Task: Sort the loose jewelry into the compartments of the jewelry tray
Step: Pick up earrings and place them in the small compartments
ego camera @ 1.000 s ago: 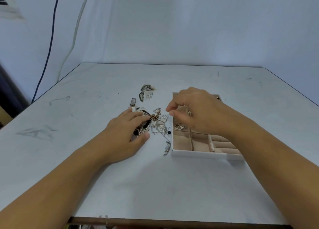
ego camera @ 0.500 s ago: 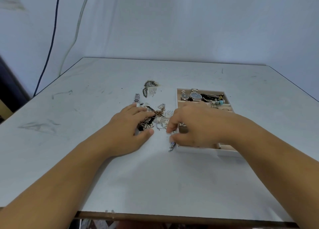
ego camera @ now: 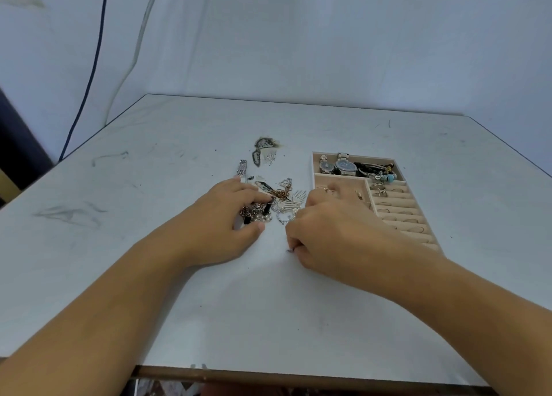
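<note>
- jewelry tray (ego camera: 358,156): far compartment holds watches (ego camera: 340,166) and beaded bracelets (ego camera: 378,172); right-side rolls carry rings (ego camera: 380,191). Judged partly filled.
- loose pile (ego camera: 283,203): on the table (ego camera: 298,306) just left of the tray; tangled chains and leaf shapes, yet to sort.
- left hand (ego camera: 227,225): left of the tray, fingers laid fairly flat, pinning the pile.
- right hand (ego camera: 337,234): at the tray's near-left corner, fingers curled, pinching a small silver piece (ego camera: 290,250).
- silver link strip (ego camera: 242,167), feathery pieces (ego camera: 263,147): further left of the tray, unsorted.
- hindrances: the tangle may drag neighbouring pieces along; the right hand hides the tray's near compartments.
</note>
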`<state>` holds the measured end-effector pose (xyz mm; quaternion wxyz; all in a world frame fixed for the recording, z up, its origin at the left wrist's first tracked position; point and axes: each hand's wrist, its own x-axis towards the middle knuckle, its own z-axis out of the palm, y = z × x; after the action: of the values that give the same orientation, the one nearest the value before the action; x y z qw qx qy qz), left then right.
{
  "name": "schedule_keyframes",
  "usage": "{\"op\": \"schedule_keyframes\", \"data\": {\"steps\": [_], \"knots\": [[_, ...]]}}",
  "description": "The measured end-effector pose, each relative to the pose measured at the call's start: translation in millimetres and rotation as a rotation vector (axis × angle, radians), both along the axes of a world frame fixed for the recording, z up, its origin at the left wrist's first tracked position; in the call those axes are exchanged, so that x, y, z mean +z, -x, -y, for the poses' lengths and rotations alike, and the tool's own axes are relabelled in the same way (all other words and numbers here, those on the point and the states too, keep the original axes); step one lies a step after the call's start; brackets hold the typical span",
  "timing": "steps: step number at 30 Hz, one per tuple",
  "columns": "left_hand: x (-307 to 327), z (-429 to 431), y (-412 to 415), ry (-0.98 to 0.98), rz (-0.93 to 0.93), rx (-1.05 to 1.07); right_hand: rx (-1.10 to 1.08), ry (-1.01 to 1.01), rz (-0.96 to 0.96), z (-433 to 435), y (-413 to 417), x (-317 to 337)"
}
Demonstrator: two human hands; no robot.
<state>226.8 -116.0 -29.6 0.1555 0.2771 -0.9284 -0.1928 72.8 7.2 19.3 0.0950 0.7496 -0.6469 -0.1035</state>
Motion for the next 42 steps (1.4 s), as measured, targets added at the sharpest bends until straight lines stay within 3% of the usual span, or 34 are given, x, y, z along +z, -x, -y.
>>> {"op": "schedule_keyframes", "data": {"steps": [2,7,10,17,22,37,42], "knots": [[0,0,0,0.006,-0.008,-0.009,0.005,0.028,0.071,0,2,-2],[-2,-2,1,0.042,-0.06,0.019,-0.118,0.224,0.674,0,27,18],[-3,-8,8,0.086,-0.141,0.025,-0.138,0.262,0.864,2,51,31],[-2,-11,21,0.246,-0.088,0.015,-0.114,0.184,0.922,5,74,18],[-6,-19,31,0.353,-0.092,0.023,-0.112,0.298,0.951,2,78,7],[-6,-16,27,0.221,-0.165,0.188,-0.115,0.394,0.939,7,72,11],[-2,-19,27,0.175,-0.244,0.187,-0.122,0.513,0.982,10,72,28]]}}
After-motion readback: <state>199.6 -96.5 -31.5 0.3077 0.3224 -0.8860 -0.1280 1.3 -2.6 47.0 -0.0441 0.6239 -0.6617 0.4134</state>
